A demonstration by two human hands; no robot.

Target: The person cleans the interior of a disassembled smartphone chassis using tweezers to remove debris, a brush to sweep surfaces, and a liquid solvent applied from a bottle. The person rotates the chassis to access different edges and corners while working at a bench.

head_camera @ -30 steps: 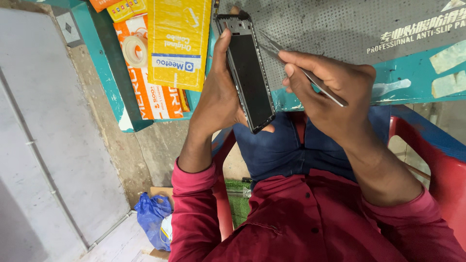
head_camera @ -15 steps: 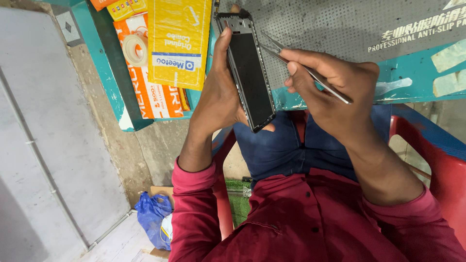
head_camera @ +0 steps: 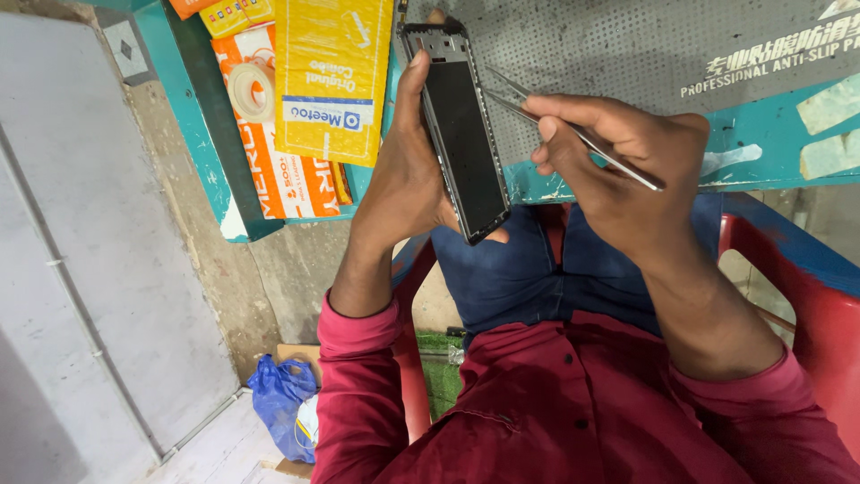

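The left hand [head_camera: 403, 179] clasped a black rectangular phone screen frame [head_camera: 461, 134]; the right hand [head_camera: 627, 157] pinched slim metal tweezers [head_camera: 573, 130] beside it.

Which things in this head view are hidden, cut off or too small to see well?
- Tweezers: the tips are too thin to tell whether they touch the phone or grip a part.
- Phone back: covered by the left hand.
- Tweezers' middle: hidden inside the right hand.
- Grey mat: cut off by the top edge.
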